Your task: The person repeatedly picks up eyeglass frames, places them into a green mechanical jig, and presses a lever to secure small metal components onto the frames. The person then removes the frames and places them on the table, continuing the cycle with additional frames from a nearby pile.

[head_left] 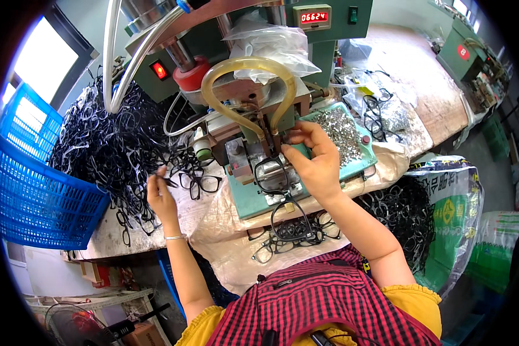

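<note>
A black eyeglass frame [271, 188] stands lengthwise in the metal fixture of a green bench press, one rim above the other, the lower rim hanging toward me. My right hand [315, 163] is at the fixture's right side, thumb and forefinger closed at the frame's upper end; the fingertips' exact grip is partly hidden by the machine. To the left, my left hand [162, 198] is beside a big heap of black eyeglass frames [112, 135]. Its fingers are pinched on a dark piece that looks like part of a frame. Loose frames [200, 183] lie just right of it.
A teal tray [363, 151] of small metal parts [339, 135] sits right of the fixture. A yellowish hose [245, 60] loops above it. Blue baskets [43, 193] stand at left. Several frames [291, 236] lie before me; more fill a sack [452, 207] at right.
</note>
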`<state>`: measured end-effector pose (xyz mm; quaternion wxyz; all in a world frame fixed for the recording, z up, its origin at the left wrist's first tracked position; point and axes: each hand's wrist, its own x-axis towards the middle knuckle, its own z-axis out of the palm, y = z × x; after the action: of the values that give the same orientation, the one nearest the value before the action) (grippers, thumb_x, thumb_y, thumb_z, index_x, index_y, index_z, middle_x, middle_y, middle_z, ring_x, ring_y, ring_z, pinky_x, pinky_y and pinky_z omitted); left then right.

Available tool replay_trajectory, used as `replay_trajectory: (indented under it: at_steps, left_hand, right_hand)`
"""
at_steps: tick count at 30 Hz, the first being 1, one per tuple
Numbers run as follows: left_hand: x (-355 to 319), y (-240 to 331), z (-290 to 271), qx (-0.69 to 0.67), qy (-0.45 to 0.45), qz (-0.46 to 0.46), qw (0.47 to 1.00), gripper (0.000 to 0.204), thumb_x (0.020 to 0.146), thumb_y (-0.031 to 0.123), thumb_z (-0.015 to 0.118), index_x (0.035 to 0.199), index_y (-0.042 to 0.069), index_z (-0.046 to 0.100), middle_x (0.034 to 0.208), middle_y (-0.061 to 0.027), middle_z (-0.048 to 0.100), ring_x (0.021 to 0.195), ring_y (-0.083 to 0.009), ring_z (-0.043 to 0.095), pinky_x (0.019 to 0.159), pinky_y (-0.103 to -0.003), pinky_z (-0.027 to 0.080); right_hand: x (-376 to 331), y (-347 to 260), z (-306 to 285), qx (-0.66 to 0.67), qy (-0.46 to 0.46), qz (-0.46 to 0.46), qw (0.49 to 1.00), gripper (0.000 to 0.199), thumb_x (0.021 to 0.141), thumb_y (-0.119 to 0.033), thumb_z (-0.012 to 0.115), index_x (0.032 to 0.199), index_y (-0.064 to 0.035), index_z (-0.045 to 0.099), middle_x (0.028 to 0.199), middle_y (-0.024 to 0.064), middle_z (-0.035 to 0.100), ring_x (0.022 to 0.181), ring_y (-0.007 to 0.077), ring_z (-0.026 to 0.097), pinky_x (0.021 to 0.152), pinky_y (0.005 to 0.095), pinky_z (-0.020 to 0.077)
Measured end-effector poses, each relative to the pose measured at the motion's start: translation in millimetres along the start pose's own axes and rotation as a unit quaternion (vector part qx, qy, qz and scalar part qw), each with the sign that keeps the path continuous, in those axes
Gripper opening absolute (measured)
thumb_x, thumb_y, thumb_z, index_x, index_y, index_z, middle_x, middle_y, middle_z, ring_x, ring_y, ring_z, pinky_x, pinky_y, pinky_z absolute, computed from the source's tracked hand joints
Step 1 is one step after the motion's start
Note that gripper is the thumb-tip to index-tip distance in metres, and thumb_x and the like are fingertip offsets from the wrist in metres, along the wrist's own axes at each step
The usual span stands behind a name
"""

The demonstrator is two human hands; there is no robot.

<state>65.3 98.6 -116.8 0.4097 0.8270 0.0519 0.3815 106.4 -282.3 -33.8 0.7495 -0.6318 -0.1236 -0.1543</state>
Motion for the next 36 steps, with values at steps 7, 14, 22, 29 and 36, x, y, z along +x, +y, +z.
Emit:
replay_trajectory:
  at_steps: [7, 14, 22, 29, 36]
  left_hand:
    - [-7.0, 110.3, 22.2, -0.440, 0.046, -0.276, 0.854, 0.035, 0.107, 0.046, 0.048, 0.105, 0.012, 0.055, 0.074, 0.0043, 0.042, 0.061, -0.0073, 0.034, 0.054, -0.024, 0.031]
    - [-61.3, 264.2, 60.0, -0.585, -0.386, -0.413, 0.582, 0.029, 0.107, 0.035, 0.040, 0.097, 0.009, 0.048, 0.084, -0.0212, 0.066, 0.070, -0.0268, 0.064, 0.065, -0.034, 0.054]
    - [-66.3, 256.7, 93.2, -0.575, -0.367, -0.478, 0.554, 0.022, 0.104, 0.028, 0.041, 0.094, 0.010, 0.047, 0.078, -0.0227, 0.068, 0.064, -0.0270, 0.065, 0.057, -0.033, 0.054]
    - [-62.9, 251.7, 98.4, -0.571, -0.381, -0.482, 0.545, 0.025, 0.105, 0.028, 0.044, 0.098, 0.006, 0.054, 0.082, -0.0269, 0.069, 0.067, -0.0261, 0.066, 0.060, -0.031, 0.054]
    - [-90.6, 208.2, 43.3, -0.447, -0.371, -0.351, 0.735, 0.025, 0.104, 0.027, 0.058, 0.112, 0.003, 0.061, 0.101, -0.0121, 0.070, 0.089, -0.0188, 0.067, 0.076, -0.030, 0.056]
  right_hand:
    - [-5.9, -24.6, 12.4, 0.109, -0.037, 0.114, 0.987, 0.049, 0.086, 0.000, 0.069, 0.131, 0.0054, 0.051, 0.110, 0.0109, 0.071, 0.098, 0.0134, 0.066, 0.094, 0.0275, 0.0478]
    - [-7.5, -50.6, -8.6, -0.034, -0.127, 0.045, 0.990, 0.043, 0.089, -0.001, 0.061, 0.132, 0.0005, 0.055, 0.122, 0.0134, 0.068, 0.115, 0.0208, 0.065, 0.100, 0.0337, 0.0478]
    - [17.0, 57.6, -106.3, -0.551, -0.016, -0.086, 0.830, 0.027, 0.076, -0.017, 0.078, 0.102, -0.0102, 0.074, 0.129, 0.0248, 0.062, 0.131, 0.0421, 0.050, 0.110, 0.0476, 0.0405]
    - [16.6, 68.7, -109.8, -0.539, 0.003, -0.129, 0.833, 0.012, 0.079, -0.012, 0.073, 0.088, -0.0045, 0.074, 0.121, 0.0226, 0.066, 0.125, 0.0402, 0.056, 0.108, 0.0469, 0.0421]
    - [4.0, 69.1, -129.9, -0.224, 0.110, 0.024, 0.968, 0.012, 0.095, -0.009, 0.065, 0.101, 0.0005, 0.069, 0.098, 0.0037, 0.070, 0.091, 0.0120, 0.062, 0.083, 0.0268, 0.0491]
